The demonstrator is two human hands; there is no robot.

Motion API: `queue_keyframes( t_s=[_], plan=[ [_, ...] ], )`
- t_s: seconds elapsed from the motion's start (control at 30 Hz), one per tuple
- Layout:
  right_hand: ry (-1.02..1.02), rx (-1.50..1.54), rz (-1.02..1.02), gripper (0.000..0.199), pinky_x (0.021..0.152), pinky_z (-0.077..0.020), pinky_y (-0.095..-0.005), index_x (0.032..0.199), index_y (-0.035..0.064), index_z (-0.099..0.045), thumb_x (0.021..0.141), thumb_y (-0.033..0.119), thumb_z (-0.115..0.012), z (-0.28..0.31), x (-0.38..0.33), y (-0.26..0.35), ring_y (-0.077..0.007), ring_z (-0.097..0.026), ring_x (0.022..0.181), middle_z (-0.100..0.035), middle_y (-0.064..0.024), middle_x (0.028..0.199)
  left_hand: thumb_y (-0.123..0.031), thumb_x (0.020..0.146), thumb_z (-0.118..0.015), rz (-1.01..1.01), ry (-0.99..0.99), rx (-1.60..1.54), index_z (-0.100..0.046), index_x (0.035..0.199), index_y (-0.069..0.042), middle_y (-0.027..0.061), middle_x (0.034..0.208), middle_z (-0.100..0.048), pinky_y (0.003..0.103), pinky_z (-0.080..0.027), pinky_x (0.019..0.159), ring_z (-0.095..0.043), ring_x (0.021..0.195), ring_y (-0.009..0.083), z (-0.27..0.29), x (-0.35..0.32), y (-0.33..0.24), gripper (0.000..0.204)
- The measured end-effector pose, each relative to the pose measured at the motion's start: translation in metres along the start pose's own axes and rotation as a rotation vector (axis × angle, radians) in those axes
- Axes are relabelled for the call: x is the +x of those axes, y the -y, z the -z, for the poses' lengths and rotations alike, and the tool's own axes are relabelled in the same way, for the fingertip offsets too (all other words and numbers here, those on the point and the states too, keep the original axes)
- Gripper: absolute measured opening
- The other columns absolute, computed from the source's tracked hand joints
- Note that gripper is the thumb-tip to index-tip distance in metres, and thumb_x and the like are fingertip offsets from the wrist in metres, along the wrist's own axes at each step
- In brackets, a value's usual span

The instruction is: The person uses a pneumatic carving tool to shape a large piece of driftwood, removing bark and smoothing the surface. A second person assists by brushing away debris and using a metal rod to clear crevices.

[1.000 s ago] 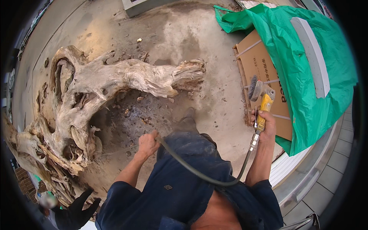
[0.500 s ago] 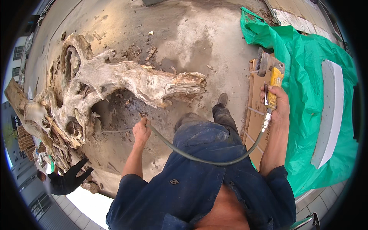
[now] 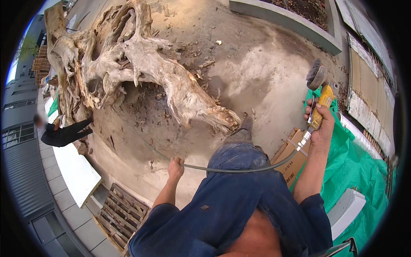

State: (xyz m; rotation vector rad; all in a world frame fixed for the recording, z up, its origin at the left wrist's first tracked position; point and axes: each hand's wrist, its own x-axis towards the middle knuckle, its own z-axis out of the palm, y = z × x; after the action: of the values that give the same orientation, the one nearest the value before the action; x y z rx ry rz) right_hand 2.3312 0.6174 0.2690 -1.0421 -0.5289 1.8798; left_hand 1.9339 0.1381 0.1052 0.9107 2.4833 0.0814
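Note:
My right hand point(image 3: 323, 124) is wrapped round the yellow body of a pneumatic angle grinder point(image 3: 326, 97), holding it up at the right. A round, dark abrasive brush head point(image 3: 316, 75) is fitted on its end. From the metal coupling point(image 3: 304, 140) below my grip, a grey-green air hose point(image 3: 244, 170) sags across my body. My left hand point(image 3: 175, 168) is closed round that hose, which runs on over the ground. Ahead and to the left lies a large, gnarled tree root point(image 3: 171, 81), apart from both hands. Its broken end is close to my shoe point(image 3: 247, 123).
Green tarp point(image 3: 359, 162), a flattened cardboard box point(image 3: 292, 156) and a white block point(image 3: 346, 210) lie at the right. A concrete planter edge point(image 3: 291, 25) stands ahead. At the left are a person in dark clothes point(image 3: 64, 135), a white board point(image 3: 75, 171) and a wooden pallet point(image 3: 122, 214).
My view has turned right, so the root's end now sits nearer my feet and the planter shows. The grinder remains raised in my right hand; my left still grips the hose.

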Motion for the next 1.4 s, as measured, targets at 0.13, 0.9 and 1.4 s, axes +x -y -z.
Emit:
queue_keyframes(
  t_s=[0.13, 0.9, 1.4],
  plan=[
    [0.114, 0.052, -0.054, 0.026, 0.071, -0.0563, -0.0371, 0.112, 0.0033, -0.059, 0.088, 0.010, -0.066, -0.004, 0.062, 0.019, -0.0248, -0.066, 0.087, -0.066, -0.0160, 0.107, -0.025, 0.098, -0.063, -0.001, -0.032, -0.083, -0.069, 0.094, -0.004, 0.0228, 0.099, -0.064, 0.054, -0.052, 0.081, -0.065, 0.093, 0.0468, -0.007, 0.027, -0.057, 0.022],
    [0.602, -0.207, -0.439, 0.039, 0.072, -0.0594, -0.0400, 0.115, 0.0026, -0.055, 0.079, 0.005, -0.072, -0.213, 0.392, 0.030, -0.0236, -0.070, 0.083, -0.069, -0.0182, 0.102, -0.001, 0.080, -0.063, 0.106, -0.034, -0.037, -0.072, 0.109, -0.011, 0.0079, 0.125, -0.070, 0.051, -0.044, 0.104, -0.060, 0.123, 0.0351, 0.036, 0.151, -0.392, 0.031],
    [0.808, -0.704, -0.694, 0.039, 0.073, -0.0576, -0.0365, 0.117, 0.0000, -0.056, 0.081, 0.003, -0.071, -0.349, 0.528, -0.155, -0.0197, -0.068, 0.082, -0.069, -0.0146, 0.102, -0.009, 0.097, -0.059, 0.399, -0.125, -0.918, -0.070, 0.119, -0.006, 0.0149, 0.106, -0.074, 0.041, -0.052, 0.091, -0.067, 0.104, 0.0336, 0.009, 0.354, -0.474, 0.025]
  ],
)
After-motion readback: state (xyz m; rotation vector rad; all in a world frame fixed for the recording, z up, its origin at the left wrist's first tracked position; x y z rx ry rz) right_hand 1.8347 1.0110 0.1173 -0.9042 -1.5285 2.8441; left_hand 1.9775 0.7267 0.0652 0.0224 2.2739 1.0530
